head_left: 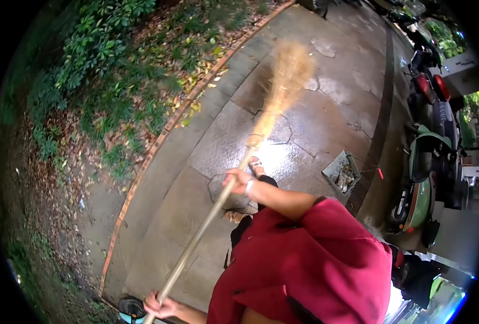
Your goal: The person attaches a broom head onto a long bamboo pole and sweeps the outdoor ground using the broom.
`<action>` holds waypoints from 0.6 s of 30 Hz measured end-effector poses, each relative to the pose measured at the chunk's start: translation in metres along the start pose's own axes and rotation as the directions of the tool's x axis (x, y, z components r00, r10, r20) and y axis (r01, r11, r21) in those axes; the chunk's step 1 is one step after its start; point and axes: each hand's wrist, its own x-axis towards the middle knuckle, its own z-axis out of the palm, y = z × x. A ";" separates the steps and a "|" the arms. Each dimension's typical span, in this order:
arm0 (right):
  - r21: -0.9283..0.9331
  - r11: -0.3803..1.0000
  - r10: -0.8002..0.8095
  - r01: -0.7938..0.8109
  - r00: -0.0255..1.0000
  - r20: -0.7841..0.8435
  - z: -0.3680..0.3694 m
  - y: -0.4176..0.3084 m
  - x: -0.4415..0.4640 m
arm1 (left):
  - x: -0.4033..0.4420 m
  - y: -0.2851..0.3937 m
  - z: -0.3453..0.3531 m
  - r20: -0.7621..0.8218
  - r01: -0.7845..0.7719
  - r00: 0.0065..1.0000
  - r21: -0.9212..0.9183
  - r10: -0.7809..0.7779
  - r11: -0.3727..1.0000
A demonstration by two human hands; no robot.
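Note:
A long-handled straw broom (290,73) slants across the view, its bristles blurred over the wet stone paving. My right hand (238,181) is wrapped round the lower handle, near where the bristles are bound. Farther back, close to the handle's end, my left hand (159,305) grips the same pole. A bracelet or watch shows on the right wrist. To the right of my feet is a grey tray-like container (342,174) holding leaves and debris. My sandalled foot (256,163) is beside the handle.
A brick edging (142,170) separates the paving from a planted bed with fallen leaves and shrubs (102,38). Parked scooters line the right side, including a green scooter (420,202). A small red object (380,173) lies near a dark paving strip (384,108).

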 end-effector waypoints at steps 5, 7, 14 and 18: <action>0.264 0.933 -0.247 0.247 0.968 -0.031 -0.132 -0.174 -0.034 | -0.003 -0.178 0.125 0.004 0.357 0.934 0.000 -0.357 0.934; 0.145 0.837 -0.456 0.528 0.819 -0.349 -0.171 -0.241 -0.057 | -0.016 -0.250 0.179 0.102 0.488 0.864 0.073 -0.493 0.870; 0.219 0.688 -0.418 0.692 0.625 -0.659 -0.227 -0.428 -0.126 | -0.103 -0.465 0.386 0.422 0.721 0.439 0.362 -0.793 0.591; 0.232 0.774 -0.346 0.589 0.700 -0.625 -0.267 -0.471 -0.057 | -0.106 -0.489 0.431 0.554 0.586 0.379 0.476 -0.741 0.656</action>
